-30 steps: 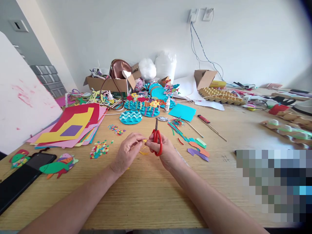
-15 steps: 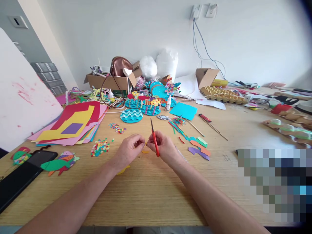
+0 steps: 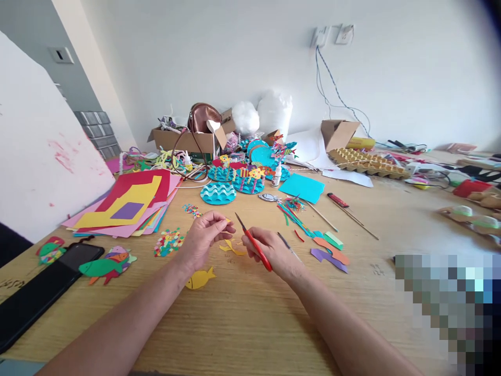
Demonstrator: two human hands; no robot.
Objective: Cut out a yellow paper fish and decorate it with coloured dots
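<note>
My right hand [image 3: 276, 249] is closed on red-handled scissors [image 3: 257, 247], whose dark blades point up and to the left. A small yellow paper piece [image 3: 228, 221] is pinched between the thumb and fingers of my left hand [image 3: 203, 237], just left of the blade tips and apart from them. Thin yellow paper scraps [image 3: 231, 248] lie on the table between my hands. Below my left hand rests a yellow paper fish [image 3: 201, 279], partly hidden by my wrist. Colourful paper dots [image 3: 167, 243] are scattered left of that hand.
Coloured paper sheets [image 3: 129, 203] are stacked at the left, behind a black phone [image 3: 50, 292] and several paper fish [image 3: 100, 266]. Turquoise wavy discs [image 3: 218, 193] and a glue bottle [image 3: 276, 175] stand ahead. A red cutter [image 3: 337, 200] and paper scraps [image 3: 331, 250] lie rightward.
My hands have moved apart. The scissors have swung to tilt left, and the left hand has lifted slightly with the yellow piece. The yellow scraps and fish show more. The view has shifted.
</note>
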